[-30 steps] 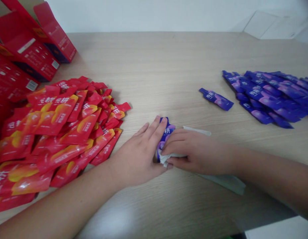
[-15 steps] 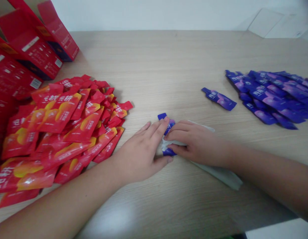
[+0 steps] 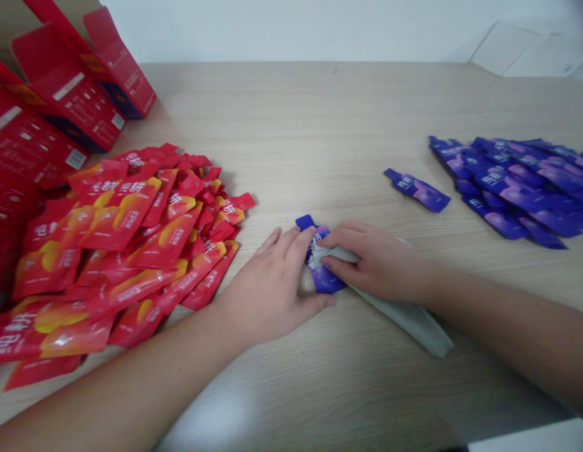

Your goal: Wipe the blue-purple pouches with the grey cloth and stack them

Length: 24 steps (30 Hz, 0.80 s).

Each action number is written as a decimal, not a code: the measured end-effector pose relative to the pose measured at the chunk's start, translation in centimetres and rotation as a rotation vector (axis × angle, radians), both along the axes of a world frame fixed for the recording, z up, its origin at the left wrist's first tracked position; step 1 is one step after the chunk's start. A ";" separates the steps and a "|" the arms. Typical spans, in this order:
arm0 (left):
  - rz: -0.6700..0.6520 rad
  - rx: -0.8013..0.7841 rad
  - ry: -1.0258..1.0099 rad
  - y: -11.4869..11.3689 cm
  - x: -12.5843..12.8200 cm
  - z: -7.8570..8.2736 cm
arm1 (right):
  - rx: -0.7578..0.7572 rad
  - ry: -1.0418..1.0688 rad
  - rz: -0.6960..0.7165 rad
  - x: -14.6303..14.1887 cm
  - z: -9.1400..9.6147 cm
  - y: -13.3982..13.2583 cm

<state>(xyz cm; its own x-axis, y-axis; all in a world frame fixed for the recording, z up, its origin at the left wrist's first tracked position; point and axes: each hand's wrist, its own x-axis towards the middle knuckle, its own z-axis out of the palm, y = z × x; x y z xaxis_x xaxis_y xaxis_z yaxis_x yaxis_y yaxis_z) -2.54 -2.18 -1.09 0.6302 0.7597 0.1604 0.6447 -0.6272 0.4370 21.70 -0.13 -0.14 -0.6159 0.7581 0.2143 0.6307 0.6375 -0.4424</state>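
A purple sachet [image 3: 327, 280] lies flat on the table between my two hands, its narrow top end pointing away from me. My left hand [image 3: 275, 282] rests on the sachet's left edge, fingers stretched out and the thumb apart near its bottom. In my right hand [image 3: 373, 260] is a pale grey-white cloth [image 3: 404, 314], pinched between thumb and fingers and pressed on the middle of the sachet. The cloth's free end trails toward me under the right wrist. Part of the sachet is hidden by the fingers and the cloth.
A heap of red sachets [image 3: 145, 251] lies on the left, with open red boxes [image 3: 79, 107] behind it. On the right is a pile of purple sachets [image 3: 517, 182], and a single purple sachet [image 3: 418, 189] lies just left of that pile. A white wall borders the table's far edge.
My right hand has shifted the cloth slightly over the sachet, so more of its printed front and lower end shows. My left hand stays on the sachet's edge. The view has shifted a little.
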 end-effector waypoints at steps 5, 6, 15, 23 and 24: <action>-0.038 0.019 0.010 0.0 -0.3 0.0 | 0.007 0.090 0.022 0.4 -0.2 -0.2; -0.052 0.013 0.021 0.0 -0.4 0.1 | 0.013 0.125 0.028 0.5 -0.2 -0.3; -0.158 -0.025 0.062 0.1 -0.8 0.4 | -0.050 0.014 0.275 0.6 0.7 -1.0; -0.176 0.014 0.058 0.0 -0.5 0.7 | -0.026 -0.046 0.127 0.8 0.5 -0.2; -0.178 0.012 0.054 0.0 -0.5 0.7 | -0.026 -0.058 0.111 0.8 0.5 0.1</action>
